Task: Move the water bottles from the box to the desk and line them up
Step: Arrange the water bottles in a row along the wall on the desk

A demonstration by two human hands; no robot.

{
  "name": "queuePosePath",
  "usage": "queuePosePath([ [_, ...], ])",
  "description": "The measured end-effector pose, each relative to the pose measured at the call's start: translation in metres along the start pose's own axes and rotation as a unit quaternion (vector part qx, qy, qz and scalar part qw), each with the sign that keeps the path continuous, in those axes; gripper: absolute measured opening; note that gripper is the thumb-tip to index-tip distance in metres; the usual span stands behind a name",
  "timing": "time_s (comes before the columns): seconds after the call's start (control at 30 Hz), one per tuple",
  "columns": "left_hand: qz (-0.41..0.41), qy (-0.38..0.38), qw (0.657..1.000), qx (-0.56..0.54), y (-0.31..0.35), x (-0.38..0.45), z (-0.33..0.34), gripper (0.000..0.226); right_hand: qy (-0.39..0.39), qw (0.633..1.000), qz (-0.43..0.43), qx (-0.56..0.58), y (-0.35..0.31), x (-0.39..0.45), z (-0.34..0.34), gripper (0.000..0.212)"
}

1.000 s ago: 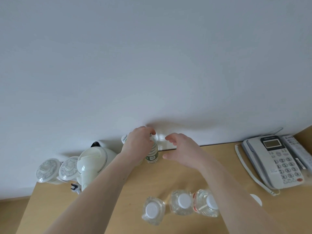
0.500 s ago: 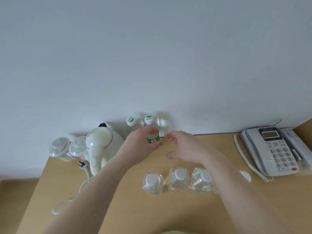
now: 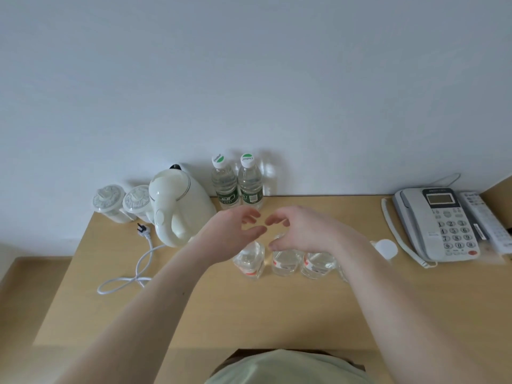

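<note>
Water bottles are on the desk (image 3: 277, 309) already: two green-label bottles (image 3: 237, 184) stand side by side against the wall, clear water inside, caps on. Closer in there's a row of red-label bottles (image 3: 285, 261), also clear liquid, partly hidden under the hands, so can't count them for sure. Left hand (image 3: 231, 231) and right hand (image 3: 302, 228) both hover above that row, fingers loosely curved toward each other, fingertips nearly meeting, holding nothing. Kettle (image 3: 177, 206) sits just left of the green-label pair, phone (image 3: 437, 223) far right.
</note>
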State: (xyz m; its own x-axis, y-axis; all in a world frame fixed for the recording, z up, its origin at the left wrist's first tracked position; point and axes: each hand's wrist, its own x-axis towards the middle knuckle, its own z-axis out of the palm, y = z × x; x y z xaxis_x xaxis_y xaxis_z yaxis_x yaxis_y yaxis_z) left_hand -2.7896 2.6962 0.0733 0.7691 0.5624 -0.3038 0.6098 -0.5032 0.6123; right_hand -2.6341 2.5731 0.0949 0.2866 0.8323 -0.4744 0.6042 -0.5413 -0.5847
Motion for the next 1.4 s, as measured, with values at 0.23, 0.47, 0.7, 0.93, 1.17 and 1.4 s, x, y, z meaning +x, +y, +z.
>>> queuePosePath([
  [0.23, 0.011, -0.048, 0.997, 0.066, -0.002, -0.023, 0.007, 0.048, -0.007, 0.999, -0.013, -0.036, -0.002, -0.01, 0.009, 0.062],
  [0.47, 0.03, -0.029, 0.987, 0.156, -0.002, -0.021, 0.006, 0.035, 0.0, 0.999, -0.021, -0.029, 0.001, -0.013, 0.009, 0.062],
  [0.7, 0.039, -0.053, 0.98, 0.188, 0.002, -0.007, 0.0, 0.033, 0.013, 1.0, -0.006, 0.01, 0.012, -0.008, 0.0, 0.067],
  [0.93, 0.061, -0.059, 0.978, 0.191, 0.012, 0.015, -0.007, 0.033, 0.036, 0.999, 0.01, 0.04, 0.023, 0.002, -0.014, 0.067],
  [1.17, 0.073, -0.056, 0.979, 0.184, 0.025, 0.047, -0.018, 0.03, 0.056, 0.997, 0.026, 0.045, 0.038, 0.016, -0.033, 0.067],
  [1.4, 0.096, -0.066, 0.973, 0.2, 0.04, 0.091, -0.028, 0.032, 0.073, 0.995, 0.038, 0.05, 0.049, 0.036, -0.053, 0.065],
])
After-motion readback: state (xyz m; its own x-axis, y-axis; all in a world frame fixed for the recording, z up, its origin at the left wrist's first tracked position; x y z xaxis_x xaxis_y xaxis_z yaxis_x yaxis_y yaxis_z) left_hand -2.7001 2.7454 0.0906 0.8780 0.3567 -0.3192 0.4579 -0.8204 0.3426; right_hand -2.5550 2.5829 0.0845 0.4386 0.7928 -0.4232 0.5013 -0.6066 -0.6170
